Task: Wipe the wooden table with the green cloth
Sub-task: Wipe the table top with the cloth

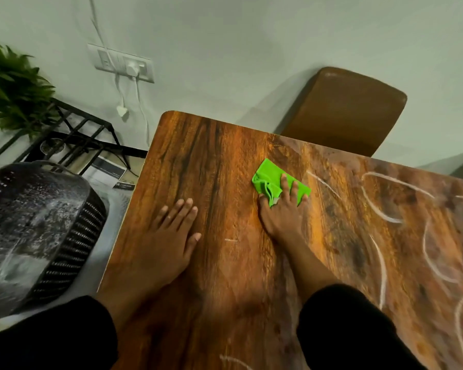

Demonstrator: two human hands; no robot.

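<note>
Green cloth [270, 174] pressed flat mid-counter [225, 156] under right hand [281, 209], fingers spread straight, likely for wiping pressure. Left hand [169, 236] laid flat, fingers together, probably for bracing. White scribbles [380, 204] at right judged unwiped.

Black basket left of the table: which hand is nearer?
Left. The left hand lies flat on the wooden table near its left edge, on the side of the black basket. The right hand presses the green cloth farther right, mid-table.
</note>
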